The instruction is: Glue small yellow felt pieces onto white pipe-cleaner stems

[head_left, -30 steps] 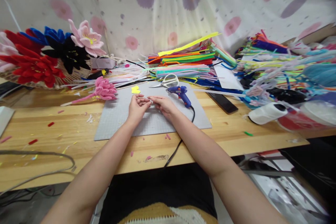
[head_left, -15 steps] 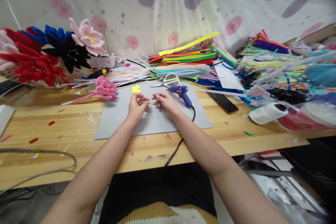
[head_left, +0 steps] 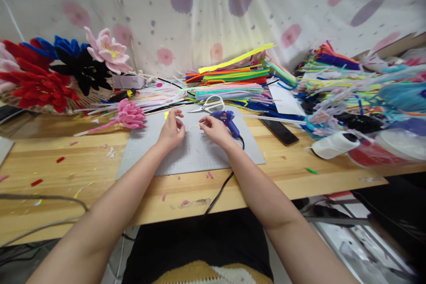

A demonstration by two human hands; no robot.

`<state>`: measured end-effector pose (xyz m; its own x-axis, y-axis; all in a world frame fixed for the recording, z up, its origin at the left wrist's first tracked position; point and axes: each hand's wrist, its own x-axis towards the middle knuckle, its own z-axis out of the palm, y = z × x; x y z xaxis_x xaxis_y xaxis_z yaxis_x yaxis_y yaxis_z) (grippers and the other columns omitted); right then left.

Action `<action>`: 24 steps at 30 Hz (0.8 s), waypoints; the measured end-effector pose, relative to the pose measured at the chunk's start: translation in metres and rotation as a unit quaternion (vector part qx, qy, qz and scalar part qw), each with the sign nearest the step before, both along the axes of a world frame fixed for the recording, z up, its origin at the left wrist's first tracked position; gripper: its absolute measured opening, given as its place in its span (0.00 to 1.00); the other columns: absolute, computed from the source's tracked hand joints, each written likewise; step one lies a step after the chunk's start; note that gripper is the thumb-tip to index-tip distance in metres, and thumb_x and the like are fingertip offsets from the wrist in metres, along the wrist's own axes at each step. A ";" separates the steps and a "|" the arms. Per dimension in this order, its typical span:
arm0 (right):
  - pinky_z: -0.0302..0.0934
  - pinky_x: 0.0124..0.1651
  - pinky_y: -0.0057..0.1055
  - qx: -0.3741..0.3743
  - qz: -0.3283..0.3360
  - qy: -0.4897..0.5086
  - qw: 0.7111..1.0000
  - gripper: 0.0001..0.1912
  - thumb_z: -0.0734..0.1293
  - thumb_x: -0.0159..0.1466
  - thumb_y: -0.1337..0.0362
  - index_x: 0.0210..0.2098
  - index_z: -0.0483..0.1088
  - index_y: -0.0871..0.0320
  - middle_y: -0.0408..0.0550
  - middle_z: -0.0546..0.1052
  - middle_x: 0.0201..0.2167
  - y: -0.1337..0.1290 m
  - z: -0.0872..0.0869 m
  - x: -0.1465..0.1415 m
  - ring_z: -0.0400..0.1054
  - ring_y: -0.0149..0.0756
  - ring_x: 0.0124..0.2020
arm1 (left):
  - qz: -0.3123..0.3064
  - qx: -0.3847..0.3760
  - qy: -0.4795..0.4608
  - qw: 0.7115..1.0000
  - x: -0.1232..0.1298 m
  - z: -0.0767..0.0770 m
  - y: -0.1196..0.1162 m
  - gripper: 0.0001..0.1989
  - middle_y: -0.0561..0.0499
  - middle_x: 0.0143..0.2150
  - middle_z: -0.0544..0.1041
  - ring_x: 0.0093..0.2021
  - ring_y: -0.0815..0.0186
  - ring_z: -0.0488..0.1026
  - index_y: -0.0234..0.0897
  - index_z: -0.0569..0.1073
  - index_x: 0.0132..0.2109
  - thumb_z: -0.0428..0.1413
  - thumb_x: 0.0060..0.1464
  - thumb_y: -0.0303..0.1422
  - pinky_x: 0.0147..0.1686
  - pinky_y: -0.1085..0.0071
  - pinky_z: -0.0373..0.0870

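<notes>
My left hand (head_left: 172,132) is held over the grey cutting mat (head_left: 189,157) with its fingers curved and apart, holding nothing I can see. Just behind its fingertips a bright yellow piece (head_left: 166,115) lies on the mat, mostly covered by the hand. In my right hand (head_left: 214,129) the fingertips pinch a tiny thin pale-yellow strip (head_left: 195,126), too small to make out well. A blue glue gun (head_left: 228,120) lies right behind this hand. White-handled scissors (head_left: 213,104) rest at the mat's back edge.
A pink fuzzy flower (head_left: 128,114) lies left of the mat. Bundles of coloured pipe cleaners (head_left: 233,75) line the back. At right are a phone (head_left: 279,129) and a white bottle (head_left: 335,144). The glue gun's black cord (head_left: 218,195) crosses the table's front edge.
My hands have drawn apart, and the left one's fingers have opened and moved up over the yellow piece. The thin strip now shows at my right fingertips. The view has shifted slightly.
</notes>
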<state>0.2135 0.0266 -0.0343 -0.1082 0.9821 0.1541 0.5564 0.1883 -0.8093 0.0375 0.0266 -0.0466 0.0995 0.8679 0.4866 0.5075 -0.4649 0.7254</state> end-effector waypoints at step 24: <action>0.53 0.33 0.26 0.030 -0.014 -0.056 0.998 0.04 0.61 0.58 0.64 0.32 0.67 0.56 0.41 0.72 0.26 -0.008 -0.015 0.000 0.64 0.30 0.28 | 0.089 0.041 0.064 0.993 -0.008 0.002 0.003 0.18 0.49 0.39 0.72 0.33 0.70 0.71 0.36 0.64 0.47 0.55 0.47 0.29 0.37 0.69 0.68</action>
<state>0.2131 0.0191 -0.0496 -0.1011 0.9745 0.2004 0.6482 0.2173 -0.7298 0.0291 0.0293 -0.0443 0.0126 0.8352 0.5498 0.6727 -0.4140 0.6133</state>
